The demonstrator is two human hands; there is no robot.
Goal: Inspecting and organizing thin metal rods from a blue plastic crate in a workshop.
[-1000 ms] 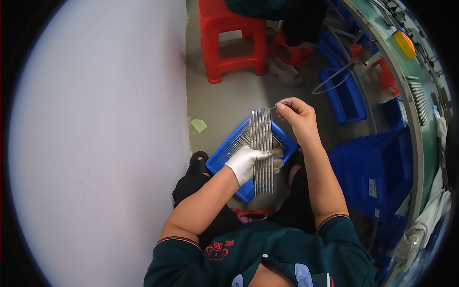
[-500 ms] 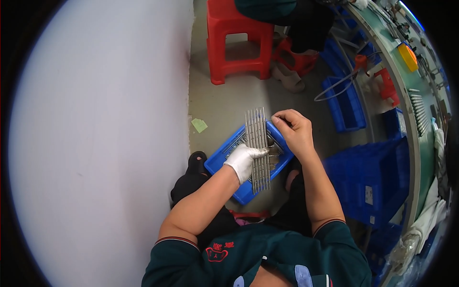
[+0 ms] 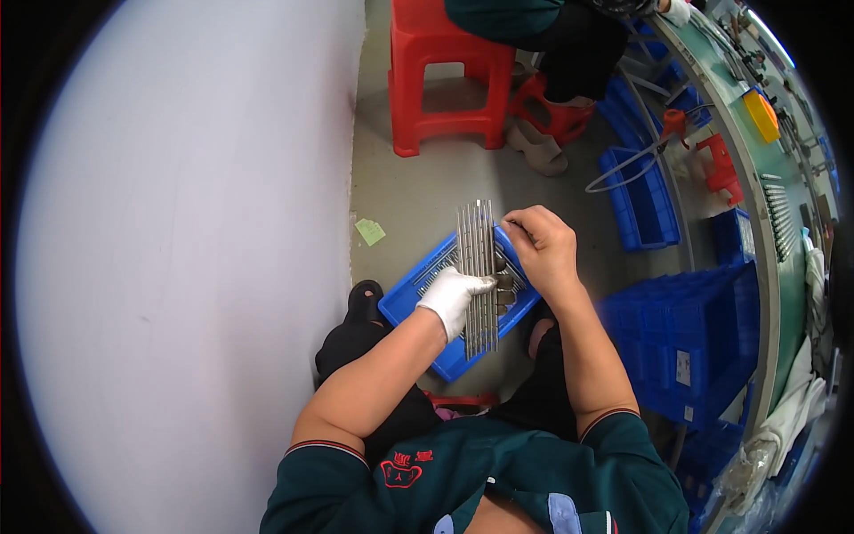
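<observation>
Bare floor (image 3: 418, 191) separates the white wall (image 3: 196, 267) from the blue tray (image 3: 454, 363). Above the tray, the gloved left hand (image 3: 447, 298) clamps metal rods (image 3: 477, 254); the right hand (image 3: 545, 249), thumb and forefinger together, hovers beside their far ends, any grip hidden.

Bin (image 3: 452, 361) on the floor (image 3: 427, 191), between the feet (image 3: 365, 298). Loose rods (image 3: 434, 270) inside it. Above it, a rod bundle (image 3: 475, 254) in the left hand (image 3: 450, 295); right hand (image 3: 545, 246) at its far right side, just beside the bundle. Paper scrap (image 3: 369, 232) ahead of the bin, to its left; wall (image 3: 196, 267) left of both. Stool (image 3: 449, 125) farther ahead of the bin. Crate stack (image 3: 654, 325) to the bin's right; past that, the desk (image 3: 790, 311), a row of small parts (image 3: 779, 218) on it.
</observation>
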